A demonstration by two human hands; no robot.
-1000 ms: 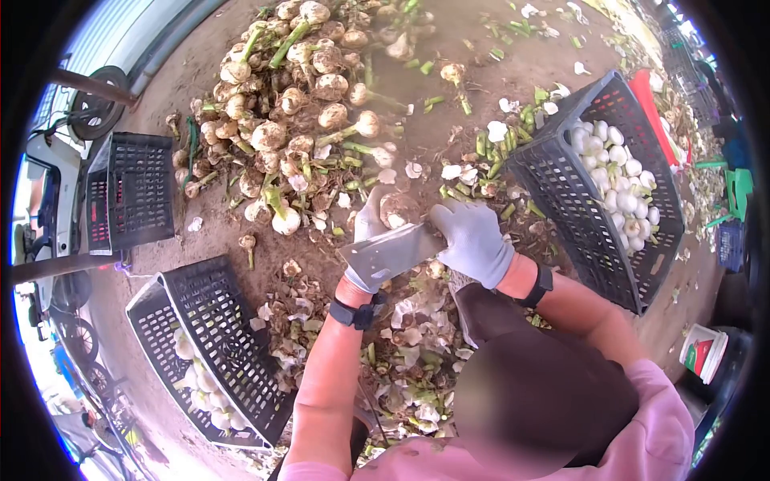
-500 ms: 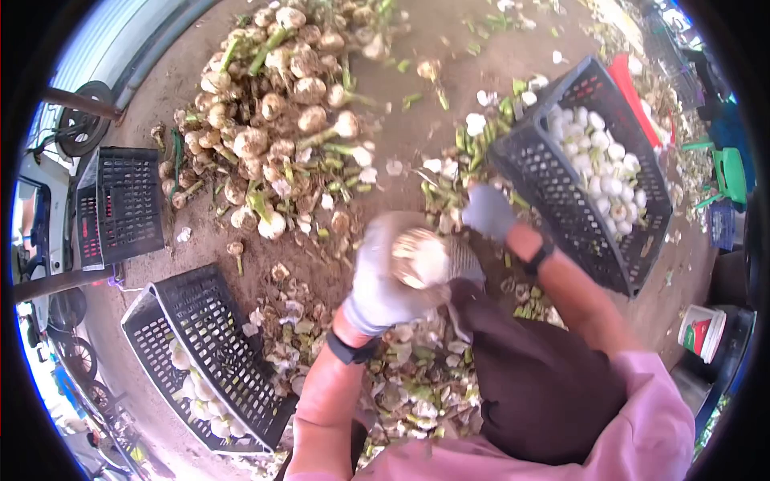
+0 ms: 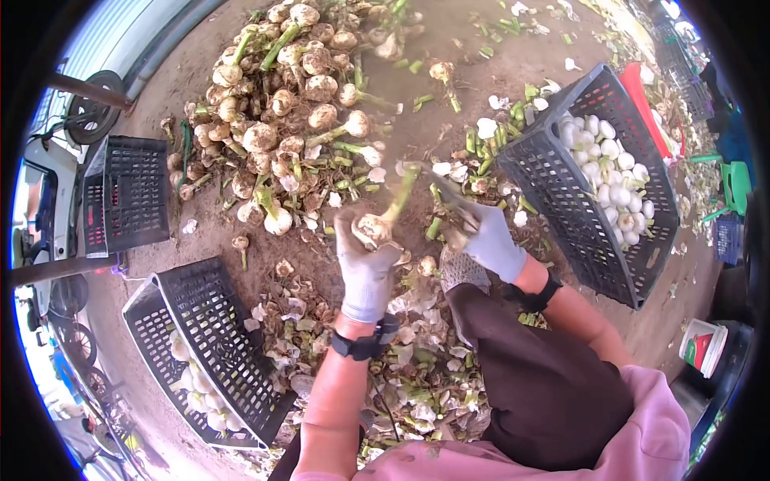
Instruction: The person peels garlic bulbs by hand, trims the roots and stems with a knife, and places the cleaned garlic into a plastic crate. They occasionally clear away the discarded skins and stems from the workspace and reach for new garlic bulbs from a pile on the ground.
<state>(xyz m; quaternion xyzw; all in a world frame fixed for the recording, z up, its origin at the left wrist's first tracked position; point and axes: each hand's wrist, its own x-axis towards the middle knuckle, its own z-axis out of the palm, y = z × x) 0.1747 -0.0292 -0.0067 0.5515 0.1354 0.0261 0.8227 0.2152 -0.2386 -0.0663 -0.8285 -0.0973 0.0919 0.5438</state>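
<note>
My left hand (image 3: pixel 365 272), in a pale work glove, is closed around a garlic bulb (image 3: pixel 373 230) with dirt on its skin. The bulb's green stem (image 3: pixel 401 192) points up and to the right. My right hand (image 3: pixel 493 242), also gloved, grips what look like shears (image 3: pixel 455 200), smeared by motion. Their thin grey blades reach toward the stem. Below both hands lie peeled skins and cut stem pieces (image 3: pixel 417 393). Beyond my left hand is a heap of untrimmed garlic bulbs (image 3: pixel 261 138).
At right, a black crate (image 3: pixel 561 192) leans tilted with white trimmed bulbs (image 3: pixel 613 180) inside. Another crate (image 3: pixel 212 345) at lower left also holds white bulbs (image 3: pixel 196 385). A third crate (image 3: pixel 128 196) stands at far left. A white bucket (image 3: pixel 703 346) and green stool (image 3: pixel 734 186) are at right.
My left hand has turned and moved left, so the bulb's stem now shows. My right hand has come down slightly, with the shears now visible beside the stem.
</note>
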